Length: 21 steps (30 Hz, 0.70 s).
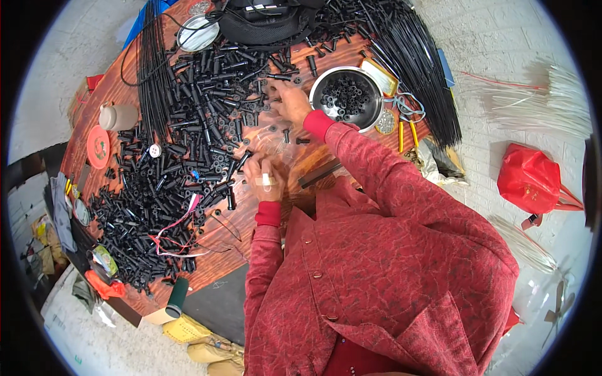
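Note:
My left hand (262, 177), with white tape around a finger, is closed on a short black tubular part (244, 161) near the front edge of the pile. Farther off, my right hand (292, 101) reaches left over the table with its fingers stretched and apart, beside small black rings (266, 107). I see nothing plainly held in it, though its fingertips are partly hidden. A metal bowl (313, 110) of small black rings stands just right of that hand. Between my hands lies a small black stud-like piece (286, 135), next to a clear plastic sheet.
Heaped black tubular parts (207, 94) cover much of the wooden table (313, 59). Bundles of thin black rods (417, 69) lie at the far right and far left. A black bag (266, 25), a pale jar (119, 117), and yellow-handled pliers (401, 136) are around the edges.

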Each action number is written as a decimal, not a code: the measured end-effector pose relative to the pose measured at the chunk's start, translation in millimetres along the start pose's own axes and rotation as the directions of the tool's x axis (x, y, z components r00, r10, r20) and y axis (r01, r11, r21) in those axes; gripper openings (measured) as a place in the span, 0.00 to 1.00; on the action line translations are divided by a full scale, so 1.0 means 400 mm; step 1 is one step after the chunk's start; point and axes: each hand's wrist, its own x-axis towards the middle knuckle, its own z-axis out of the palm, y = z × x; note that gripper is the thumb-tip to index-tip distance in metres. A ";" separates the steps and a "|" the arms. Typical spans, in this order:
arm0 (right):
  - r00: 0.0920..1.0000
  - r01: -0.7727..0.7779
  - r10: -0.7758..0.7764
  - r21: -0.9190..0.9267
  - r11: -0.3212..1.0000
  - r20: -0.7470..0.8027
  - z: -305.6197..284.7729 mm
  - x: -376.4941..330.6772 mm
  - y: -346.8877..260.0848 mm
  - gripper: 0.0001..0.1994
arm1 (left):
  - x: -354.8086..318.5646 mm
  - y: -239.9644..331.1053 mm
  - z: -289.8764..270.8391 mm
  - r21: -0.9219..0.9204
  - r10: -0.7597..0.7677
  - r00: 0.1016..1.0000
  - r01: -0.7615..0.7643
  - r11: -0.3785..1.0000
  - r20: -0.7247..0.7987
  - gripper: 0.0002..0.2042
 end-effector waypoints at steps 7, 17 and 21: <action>0.999 -0.002 0.006 -0.103 0.995 0.043 -0.004 0.007 0.016 0.24 | 0.054 0.009 0.009 0.013 0.012 0.999 -0.013 1.000 0.049 0.13; 0.982 -0.054 0.090 -0.209 0.976 0.166 -0.048 -0.010 -0.027 0.15 | 0.040 0.023 0.026 -0.373 -0.237 0.972 0.218 0.902 -0.004 0.09; 0.999 0.043 -0.040 -0.092 0.995 0.036 -0.199 -0.078 -0.052 0.10 | 0.020 0.014 0.014 -0.376 -0.231 0.973 0.217 0.901 0.008 0.09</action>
